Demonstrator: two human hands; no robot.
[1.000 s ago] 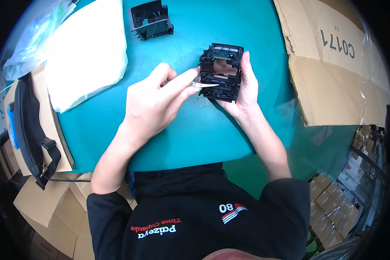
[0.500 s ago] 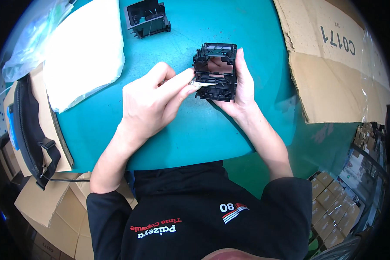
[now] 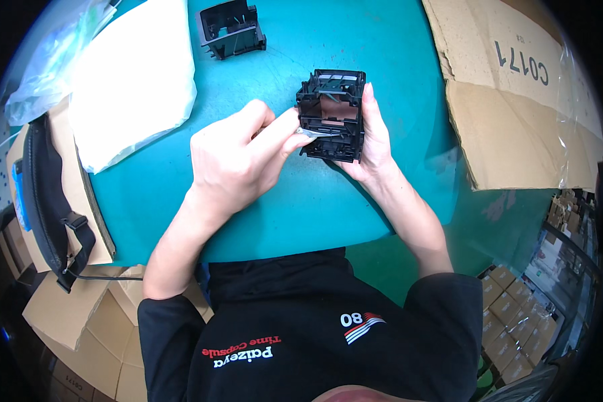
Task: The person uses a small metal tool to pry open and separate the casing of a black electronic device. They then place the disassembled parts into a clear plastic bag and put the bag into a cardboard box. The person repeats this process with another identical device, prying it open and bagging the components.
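Note:
My right hand [image 3: 375,137] is wrapped round the right side and back of a black plastic frame [image 3: 331,75], holding it above the table. The frame is boxy, with an open middle through which my fingers show and narrow slots in its lower part. Pinched in my left hand [image 3: 238,151] are slim metal tweezers [image 3: 321,135]. They taper to a point that lies over the frame's lower slots; whether the tip touches anything is too small to tell. The rest of the tweezers is hidden in my fist.
On the green table [image 3: 275,221], a second black plastic housing [image 3: 233,37] stands at the back. A white bag or sheet [image 3: 134,87] lies to the left, beside clear plastic film [image 3: 53,67] and a black strap [image 3: 43,194]. A cardboard box [image 3: 516,127] borders the right side.
The frame has tilted slightly and shifted a little toward me and left. The tweezers' tip stays over its lower slots, at a slightly different angle.

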